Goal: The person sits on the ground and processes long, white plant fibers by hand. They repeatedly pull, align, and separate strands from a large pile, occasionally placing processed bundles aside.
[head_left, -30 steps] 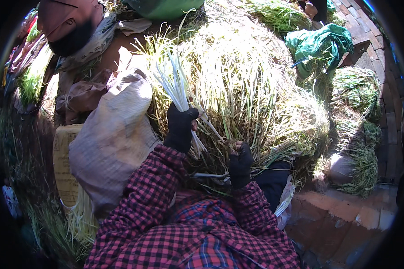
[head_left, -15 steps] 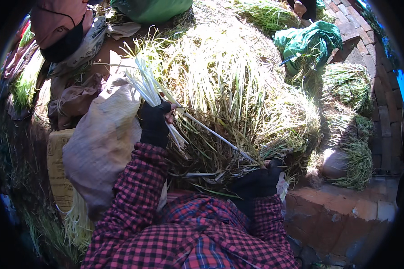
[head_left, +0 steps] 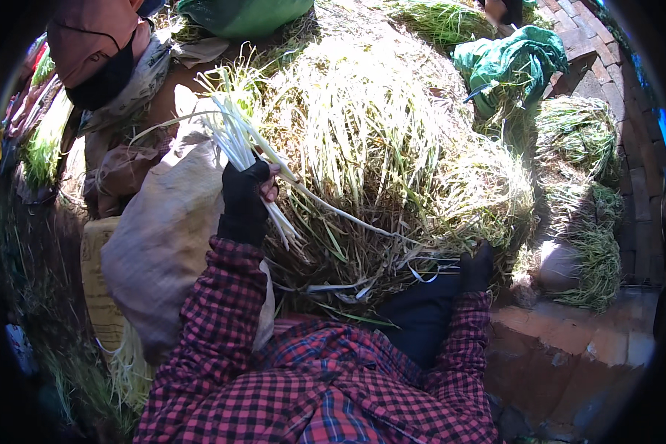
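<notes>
In my left hand (head_left: 249, 194), wearing a black fingerless glove, I grip a bundle of pale stalks (head_left: 233, 137); their white shafts stick out above and below the fist. One long stalk (head_left: 340, 214) leaves the bundle and slants down to the right, across the heap of loose stalks and leaves (head_left: 370, 140) before me. My right hand (head_left: 478, 268), gloved in black too, is closed at the heap's near right edge. Thin strands (head_left: 445, 260) run up to its fingers, which are partly hidden. Nearby lies a curled white strip (head_left: 420, 275).
A beige sack (head_left: 166, 244) lies by my left forearm, beside a yellow-brown block-shaped package (head_left: 102, 274). Another person (head_left: 96, 52) sits at the upper left. A green cloth (head_left: 510, 63) and tied green bundles (head_left: 581, 137) lie right, near brick paving (head_left: 629, 148).
My right hand has moved right and slightly up, away from my lap. My left hand has shifted slightly left with the bundle. The long stalk now sags instead of stretching straight.
</notes>
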Demonstrator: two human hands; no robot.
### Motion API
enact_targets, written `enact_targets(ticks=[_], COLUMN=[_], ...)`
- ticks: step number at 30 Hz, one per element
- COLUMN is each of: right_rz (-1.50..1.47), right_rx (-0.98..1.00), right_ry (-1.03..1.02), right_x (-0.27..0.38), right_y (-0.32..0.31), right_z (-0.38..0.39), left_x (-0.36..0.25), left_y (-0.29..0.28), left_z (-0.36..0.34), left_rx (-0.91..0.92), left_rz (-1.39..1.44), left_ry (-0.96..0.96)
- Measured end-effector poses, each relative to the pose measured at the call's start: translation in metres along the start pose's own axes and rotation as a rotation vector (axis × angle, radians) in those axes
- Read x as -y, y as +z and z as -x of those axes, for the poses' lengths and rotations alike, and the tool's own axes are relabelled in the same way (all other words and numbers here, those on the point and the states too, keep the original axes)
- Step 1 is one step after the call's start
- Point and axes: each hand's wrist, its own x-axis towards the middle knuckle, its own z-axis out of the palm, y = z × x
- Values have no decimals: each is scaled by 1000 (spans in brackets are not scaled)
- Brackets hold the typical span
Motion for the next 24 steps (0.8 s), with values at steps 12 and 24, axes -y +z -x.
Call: enact_targets(ticks=[12,24], right_rz=[-1062,-1784], right_rx=[826,460], right_ry=[-49,453], right_x=[142,184], right_y=[61,16], right_z=[62,47], left_x=[-9,13], left_y=[19,31], left_z=[12,24], left_rx=[17,242], left_rz=[102,-68], left_ry=[-8,-81])
